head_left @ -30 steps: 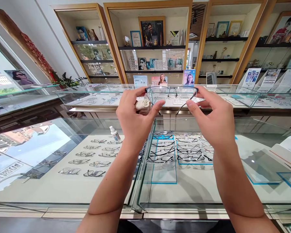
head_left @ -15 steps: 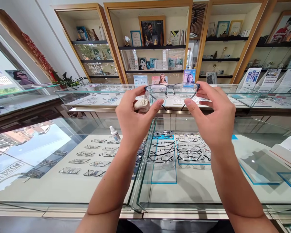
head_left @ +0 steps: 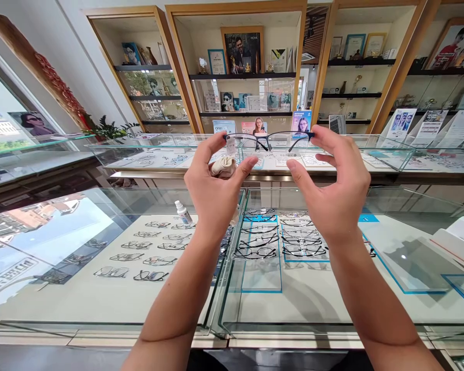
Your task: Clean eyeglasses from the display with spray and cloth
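Observation:
A pair of dark-rimmed eyeglasses [head_left: 262,138] is held up level in front of me, above the glass counter. My left hand [head_left: 213,195] has its fingers at the left end of the frame, and a rolled cream cloth [head_left: 223,166] is tucked in the same hand. At the right end, the fingers of my right hand [head_left: 335,191] touch the frame by its hinge. Both thumbs point inward below the rims, apart from the lenses. The temples slant inward behind the lenses.
Below is a glass display case [head_left: 232,309] with rows of eyeglasses [head_left: 255,252]. A white spray bottle [head_left: 183,212] stands on it, left of my left hand. Farther off are another glass counter [head_left: 158,167] and wooden shelves [head_left: 237,7]. A white object [head_left: 462,237] lies at right.
The eyeglasses have tilted and shifted slightly left and up; the temples now slant inward instead of pointing down toward me. My thumbs have come away from the temples. The right hand moved slightly left.

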{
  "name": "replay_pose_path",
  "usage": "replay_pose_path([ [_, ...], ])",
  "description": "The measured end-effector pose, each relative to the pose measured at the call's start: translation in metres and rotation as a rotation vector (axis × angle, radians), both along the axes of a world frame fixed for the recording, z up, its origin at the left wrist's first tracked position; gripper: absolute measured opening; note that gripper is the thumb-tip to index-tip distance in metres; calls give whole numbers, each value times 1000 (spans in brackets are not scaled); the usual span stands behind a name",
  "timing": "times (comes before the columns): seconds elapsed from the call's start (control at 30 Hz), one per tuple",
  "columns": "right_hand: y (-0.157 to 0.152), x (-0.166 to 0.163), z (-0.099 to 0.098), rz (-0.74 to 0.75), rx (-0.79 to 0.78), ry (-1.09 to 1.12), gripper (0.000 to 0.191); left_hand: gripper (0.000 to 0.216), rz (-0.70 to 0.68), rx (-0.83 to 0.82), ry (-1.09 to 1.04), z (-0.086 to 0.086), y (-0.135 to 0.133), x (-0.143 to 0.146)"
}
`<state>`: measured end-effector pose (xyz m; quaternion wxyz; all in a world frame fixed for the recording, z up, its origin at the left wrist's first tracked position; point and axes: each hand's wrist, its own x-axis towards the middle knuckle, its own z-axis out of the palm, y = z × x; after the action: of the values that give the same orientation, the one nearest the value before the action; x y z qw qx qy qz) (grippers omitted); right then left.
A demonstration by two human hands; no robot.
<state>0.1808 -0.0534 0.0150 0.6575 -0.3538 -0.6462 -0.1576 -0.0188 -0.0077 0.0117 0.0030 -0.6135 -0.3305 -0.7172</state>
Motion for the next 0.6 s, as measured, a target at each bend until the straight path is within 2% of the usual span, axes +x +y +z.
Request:
replay_pose_path([
  [0.27, 10, 8, -3, 143, -73, 101, 39, 69, 96, 86, -29, -9, 5, 2],
  [0.33, 14, 11, -3, 186, -93, 153, 38, 72, 85, 95, -33, -11, 4, 3],
  [0.43, 19, 14, -2, 192, -110, 212, 37, 72, 53, 96, -29, -13, 3, 5],
  [0.6, 20, 18, 4, 252, -128, 256, 31, 69, 146, 160, -7, -10, 2, 7],
])
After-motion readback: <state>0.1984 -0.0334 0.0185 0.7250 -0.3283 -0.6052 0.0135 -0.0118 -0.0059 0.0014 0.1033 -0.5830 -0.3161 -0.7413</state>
